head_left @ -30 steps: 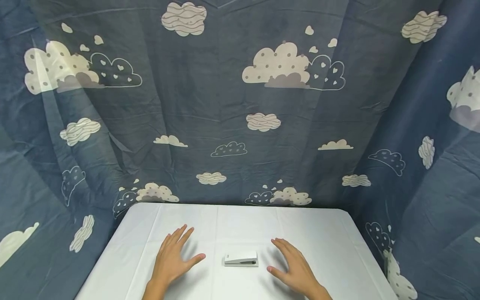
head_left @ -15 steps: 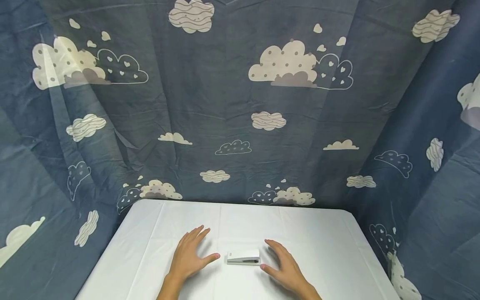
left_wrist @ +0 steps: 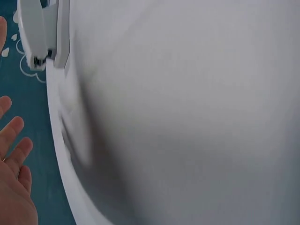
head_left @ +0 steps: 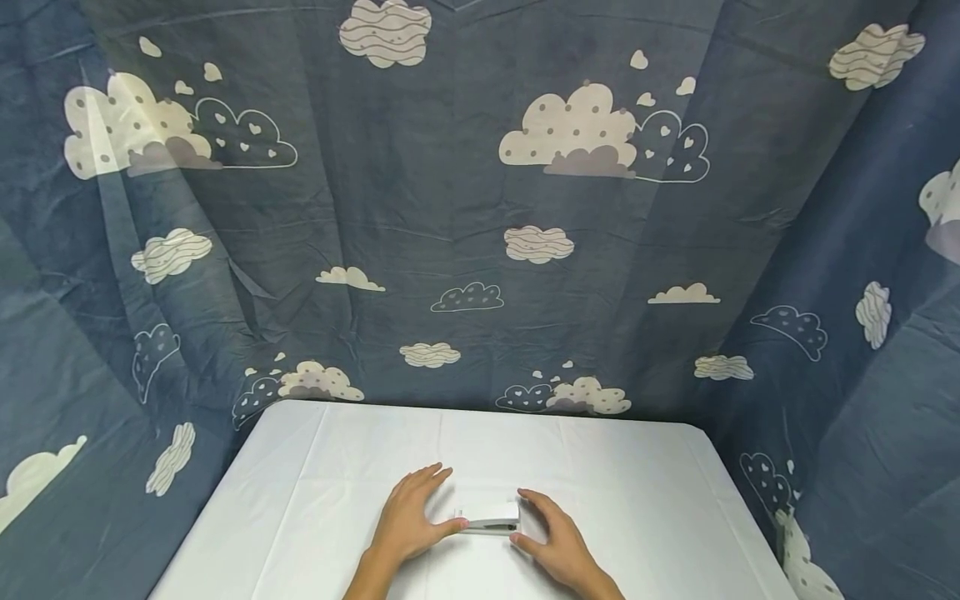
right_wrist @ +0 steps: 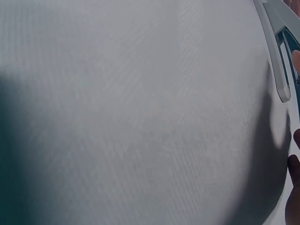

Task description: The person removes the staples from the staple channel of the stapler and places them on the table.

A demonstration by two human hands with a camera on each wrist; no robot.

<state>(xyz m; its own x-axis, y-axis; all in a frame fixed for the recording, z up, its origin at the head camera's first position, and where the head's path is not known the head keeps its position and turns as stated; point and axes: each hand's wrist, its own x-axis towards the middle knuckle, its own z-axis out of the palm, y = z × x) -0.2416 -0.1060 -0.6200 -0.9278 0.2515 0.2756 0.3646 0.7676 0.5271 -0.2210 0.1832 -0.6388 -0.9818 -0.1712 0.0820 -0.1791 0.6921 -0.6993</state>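
A white stapler (head_left: pixel 489 513) lies lengthwise across the white table (head_left: pixel 645 500), between the two hands in the head view. The left hand (head_left: pixel 408 518) is at its left end, fingers spread and lifted, the thumb tip overlapping the stapler's front left corner. At the right end, the right hand (head_left: pixel 557 537) holds its thumb and fingers apart, thumb tip right at the front corner and fingertips by the back. The left wrist view shows part of the stapler (left_wrist: pixel 37 33) at the upper left, with spread fingers (left_wrist: pixel 18 152) below. In the right wrist view the stapler (right_wrist: pixel 277 51) lies along the right edge.
A dark blue curtain (head_left: pixel 420 200) printed with pale clouds hangs behind the table and along both sides. The table's rounded far edge meets the cloth at the back. Soft shadows of the hands fall on the white surface.
Both hands have moved inward toward the stapler, the left one to the right and the right one to the left. The head view has shifted slightly; the stapler stays on the table.
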